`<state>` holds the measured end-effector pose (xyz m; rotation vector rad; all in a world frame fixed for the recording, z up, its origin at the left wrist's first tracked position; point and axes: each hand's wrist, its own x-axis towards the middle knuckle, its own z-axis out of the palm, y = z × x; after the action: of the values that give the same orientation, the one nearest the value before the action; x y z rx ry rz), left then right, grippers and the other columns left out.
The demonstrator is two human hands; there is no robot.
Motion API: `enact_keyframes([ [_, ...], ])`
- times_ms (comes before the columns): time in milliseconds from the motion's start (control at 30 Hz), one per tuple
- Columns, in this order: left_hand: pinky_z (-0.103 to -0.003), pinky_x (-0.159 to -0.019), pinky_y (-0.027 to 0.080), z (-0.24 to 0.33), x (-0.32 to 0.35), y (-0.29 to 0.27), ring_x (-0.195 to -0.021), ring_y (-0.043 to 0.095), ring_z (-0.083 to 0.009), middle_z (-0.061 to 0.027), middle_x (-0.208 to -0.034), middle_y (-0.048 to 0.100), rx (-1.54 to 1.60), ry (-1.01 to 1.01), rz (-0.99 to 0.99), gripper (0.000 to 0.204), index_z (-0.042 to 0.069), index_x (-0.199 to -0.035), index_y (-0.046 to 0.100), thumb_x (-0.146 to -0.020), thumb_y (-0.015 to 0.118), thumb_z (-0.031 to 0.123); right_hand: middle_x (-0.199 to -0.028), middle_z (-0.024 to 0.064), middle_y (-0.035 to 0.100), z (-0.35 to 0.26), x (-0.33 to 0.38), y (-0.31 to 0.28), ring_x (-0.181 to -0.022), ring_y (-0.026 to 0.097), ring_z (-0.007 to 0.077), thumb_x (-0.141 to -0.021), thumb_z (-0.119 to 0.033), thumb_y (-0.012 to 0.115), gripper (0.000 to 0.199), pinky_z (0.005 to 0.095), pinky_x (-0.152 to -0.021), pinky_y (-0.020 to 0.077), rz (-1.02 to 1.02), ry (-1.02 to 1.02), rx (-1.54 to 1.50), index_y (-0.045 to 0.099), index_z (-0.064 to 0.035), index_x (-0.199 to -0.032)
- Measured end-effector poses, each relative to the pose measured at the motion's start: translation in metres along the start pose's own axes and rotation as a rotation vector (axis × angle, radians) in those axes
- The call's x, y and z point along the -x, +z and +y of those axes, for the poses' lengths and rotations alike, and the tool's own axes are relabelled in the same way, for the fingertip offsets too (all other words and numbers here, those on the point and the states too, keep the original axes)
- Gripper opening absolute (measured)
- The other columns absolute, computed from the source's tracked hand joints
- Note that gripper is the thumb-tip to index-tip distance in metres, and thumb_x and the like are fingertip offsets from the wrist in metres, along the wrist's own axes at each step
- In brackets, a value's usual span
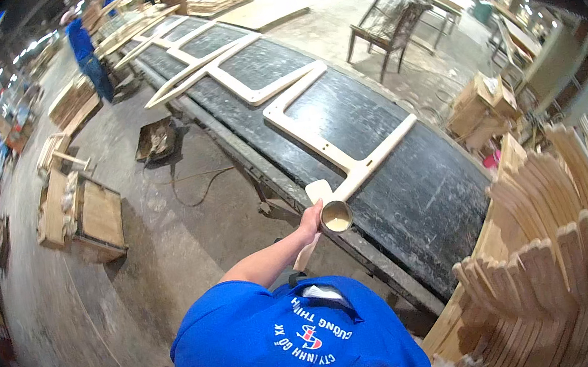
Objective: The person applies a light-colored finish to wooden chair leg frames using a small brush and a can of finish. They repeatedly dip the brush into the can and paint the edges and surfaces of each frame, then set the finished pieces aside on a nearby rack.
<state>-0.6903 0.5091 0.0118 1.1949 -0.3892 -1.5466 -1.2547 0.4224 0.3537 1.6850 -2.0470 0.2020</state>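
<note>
My left hand (310, 219) reaches out over the near edge of a long black conveyor belt (412, 199). It grips a small round cup (336, 216) holding tan liquid, together with a flat wooden paddle (317, 192) whose handle points back toward me. The cup is just short of the end of a pale wooden frame (350, 166) lying on the belt. Several more pale frames (254, 90) lie further along the belt. My right hand is out of view. My blue shirt (290, 343) fills the lower middle.
Curved wooden slats (561, 240) are stacked upright at the right. Wooden crates (91, 221) sit on the concrete floor at left. A person in blue (86, 55) stands at the far end of the belt. A metal rack (392, 24) stands beyond it.
</note>
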Motion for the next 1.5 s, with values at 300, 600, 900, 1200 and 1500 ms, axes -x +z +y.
enact_keyframes([
  [300,-0.037,-0.068,0.050,-0.001,0.062,-0.019,-0.079,0.062,-0.0185,-0.0059,-0.097,0.064,-0.014,-0.197,0.194,0.052,0.010,-0.112,0.057,-0.089,0.041,0.054,-0.077,0.0106,0.060,0.013,0.092,0.083,-0.073,0.059,0.0231,-0.076,-0.027,0.063,0.024,0.0380,-0.066,0.0473,-0.233,0.156,-0.017,0.062,-0.0043,-0.085],
  [600,-0.037,-0.080,0.047,0.010,0.072,-0.020,-0.091,0.060,-0.0212,-0.0077,-0.106,0.061,-0.037,-0.205,0.248,0.052,0.005,-0.113,0.055,-0.091,0.040,0.049,-0.079,0.0108,0.060,0.008,0.091,0.079,-0.075,0.059,0.0233,-0.074,-0.030,0.065,0.029,0.0379,-0.067,0.0469,-0.206,0.155,-0.065,0.062,-0.0038,-0.086],
  [900,-0.035,-0.072,0.051,0.015,0.065,-0.017,-0.084,0.062,-0.0208,-0.0089,-0.100,0.063,-0.024,-0.145,0.228,0.050,0.004,-0.111,0.055,-0.093,0.036,0.047,-0.080,0.0110,0.060,0.019,0.111,0.054,-0.076,0.059,0.0234,-0.071,-0.033,0.068,0.034,0.0377,-0.069,0.0466,-0.218,0.170,0.013,0.062,-0.0033,-0.087],
  [1200,-0.033,-0.076,0.048,0.034,0.034,-0.050,-0.091,0.060,-0.0184,-0.0083,-0.103,0.061,0.262,-0.078,0.092,0.050,0.003,-0.110,0.054,-0.092,0.039,0.048,-0.082,0.0113,0.060,0.026,0.114,-0.014,-0.078,0.059,0.0235,-0.069,-0.035,0.070,0.038,0.0376,-0.071,0.0463,-0.150,0.171,0.131,0.062,-0.0028,-0.088],
  [1500,-0.035,-0.079,0.048,0.065,0.020,-0.079,-0.094,0.059,-0.0187,-0.0043,-0.104,0.060,0.154,-0.046,0.128,0.047,0.007,-0.112,0.054,-0.092,0.041,0.048,-0.083,0.0115,0.060,-0.006,0.100,-0.170,-0.079,0.059,0.0236,-0.066,-0.038,0.073,0.043,0.0375,-0.072,0.0460,0.081,0.078,0.332,0.062,-0.0023,-0.089],
])
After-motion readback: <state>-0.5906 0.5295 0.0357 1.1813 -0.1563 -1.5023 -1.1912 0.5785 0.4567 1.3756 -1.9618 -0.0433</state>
